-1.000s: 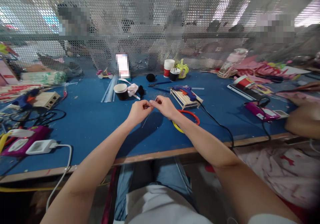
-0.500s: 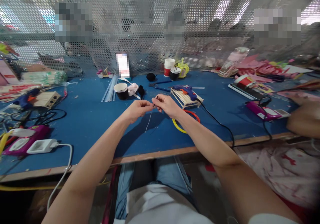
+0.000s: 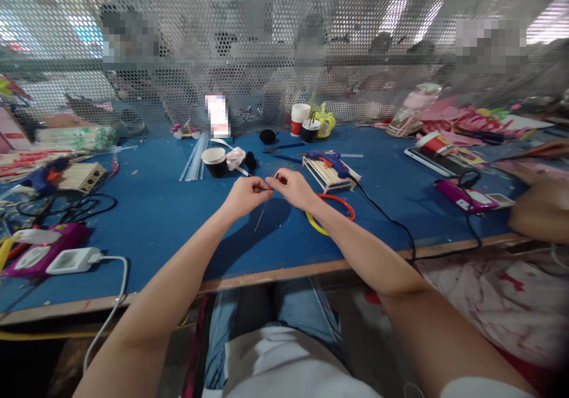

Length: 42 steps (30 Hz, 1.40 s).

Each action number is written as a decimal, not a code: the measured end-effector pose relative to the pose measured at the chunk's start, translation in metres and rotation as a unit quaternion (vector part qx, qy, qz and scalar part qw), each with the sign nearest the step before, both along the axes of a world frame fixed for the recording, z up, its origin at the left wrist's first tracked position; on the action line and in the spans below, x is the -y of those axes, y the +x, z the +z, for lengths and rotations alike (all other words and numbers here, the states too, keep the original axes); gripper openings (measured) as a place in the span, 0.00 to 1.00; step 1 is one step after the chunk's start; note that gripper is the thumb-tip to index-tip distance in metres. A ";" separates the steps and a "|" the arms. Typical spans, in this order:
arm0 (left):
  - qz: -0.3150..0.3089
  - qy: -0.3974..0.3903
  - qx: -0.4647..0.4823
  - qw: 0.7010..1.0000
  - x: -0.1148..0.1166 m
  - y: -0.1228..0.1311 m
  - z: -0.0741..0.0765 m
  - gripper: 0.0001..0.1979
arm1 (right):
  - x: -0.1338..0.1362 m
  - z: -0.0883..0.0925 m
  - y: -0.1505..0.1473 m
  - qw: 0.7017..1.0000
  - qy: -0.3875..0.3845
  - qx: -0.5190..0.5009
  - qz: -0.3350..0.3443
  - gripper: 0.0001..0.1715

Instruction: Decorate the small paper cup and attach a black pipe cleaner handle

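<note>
The fingers of our left hand (image 3: 242, 198) and right hand (image 3: 291, 189) meet above the blue tabletop (image 3: 164, 226). Our left ones pinch a thin strand (image 3: 261, 215), whose loose end slants down below them; its upper end is buried in the grip, and we can barely follow it against the blue. Our right ones press together on a small dark piece (image 3: 277, 177), so covered that we cannot tell its shape or whether it joins the strand.

Near our right wrist lies a red and yellow ring (image 3: 332, 196), partly hidden by that forearm. Past it, a blue glue gun (image 3: 333, 164) rests on a slatted wooden rack (image 3: 319, 173) and covers some of the slats. Beyond our left hand stands a black paper cup (image 3: 216, 167), its inside too small to read, and farther back a phone (image 3: 217, 115) with a pixelated screen. At far right, another person's arm (image 3: 540, 211) is blurred and cut off by the edge.
</note>
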<state>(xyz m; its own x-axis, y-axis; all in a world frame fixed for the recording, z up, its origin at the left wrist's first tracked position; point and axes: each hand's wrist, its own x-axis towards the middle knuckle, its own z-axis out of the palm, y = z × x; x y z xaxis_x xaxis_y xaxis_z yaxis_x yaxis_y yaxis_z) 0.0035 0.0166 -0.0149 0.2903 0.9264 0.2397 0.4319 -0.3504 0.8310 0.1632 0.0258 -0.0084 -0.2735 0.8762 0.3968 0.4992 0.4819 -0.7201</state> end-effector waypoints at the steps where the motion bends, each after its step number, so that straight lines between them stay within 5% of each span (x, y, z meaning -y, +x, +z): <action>1: 0.008 -0.001 0.006 1.000 0.001 0.001 0.000 0.11 | 0.000 -0.001 0.000 1.000 0.009 0.002 -0.005 0.23; 5: 0.015 -0.038 0.065 0.997 0.006 0.006 0.005 0.11 | 0.002 0.000 -0.001 1.000 0.007 -0.011 -0.002 0.23; 10: -0.006 -0.145 0.135 0.980 0.009 0.005 0.013 0.12 | 0.006 0.004 0.000 0.979 -0.102 -0.123 0.126 0.19; 13: -0.024 -0.179 0.144 0.973 0.009 0.002 0.016 0.12 | 0.007 0.004 -0.001 0.978 -0.115 -0.139 0.108 0.19; 30: -0.021 -0.090 0.092 0.991 0.008 0.004 0.011 0.12 | 0.001 0.000 0.000 1.000 -0.018 -0.017 -0.001 0.24; 37: -0.027 -0.173 0.136 0.975 0.009 0.004 0.013 0.13 | 0.005 0.003 0.001 0.975 -0.119 -0.143 0.124 0.19; 42: -0.032 -0.138 0.115 0.983 0.007 0.002 0.012 0.13 | 0.005 0.005 0.002 0.985 -0.109 -0.102 0.092 0.21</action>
<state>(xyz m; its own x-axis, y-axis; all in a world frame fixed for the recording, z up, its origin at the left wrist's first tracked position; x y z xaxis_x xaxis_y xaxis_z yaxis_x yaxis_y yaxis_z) 0.0058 0.0098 -0.0032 0.3175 0.9470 0.0491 0.2049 -0.1190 0.9715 0.1652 0.0204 -0.0032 -0.3696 0.8900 0.2670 0.2533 0.3729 -0.8926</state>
